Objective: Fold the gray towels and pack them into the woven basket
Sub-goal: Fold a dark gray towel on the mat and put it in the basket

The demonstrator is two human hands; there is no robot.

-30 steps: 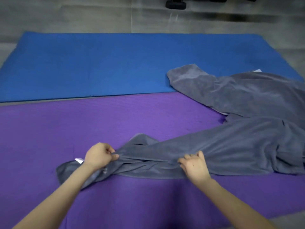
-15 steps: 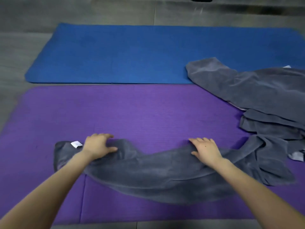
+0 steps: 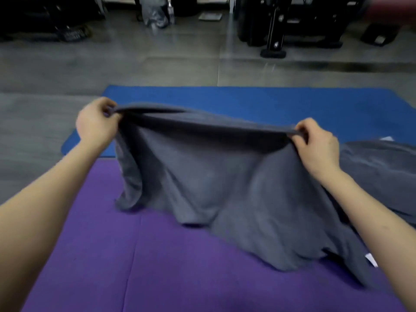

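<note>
A gray towel [image 3: 225, 188] hangs in the air over the purple mat [image 3: 157, 266], its top edge stretched between my two hands and its lower part draping onto the mat. My left hand [image 3: 96, 122] pinches the towel's upper left corner. My right hand [image 3: 315, 145] pinches the upper right part of the same edge. Another gray towel [image 3: 378, 163] lies crumpled on the mats at the right. No woven basket is in view.
A blue mat [image 3: 247, 102] lies beyond the purple one on a gray floor [image 3: 45, 86]. Black gym equipment [image 3: 281, 25] and bags stand along the far side of the room.
Both hands gripped the towel's edge and lifted it off the purple mat, spreading it out. The view has tilted up, bringing the room's far side into sight.
</note>
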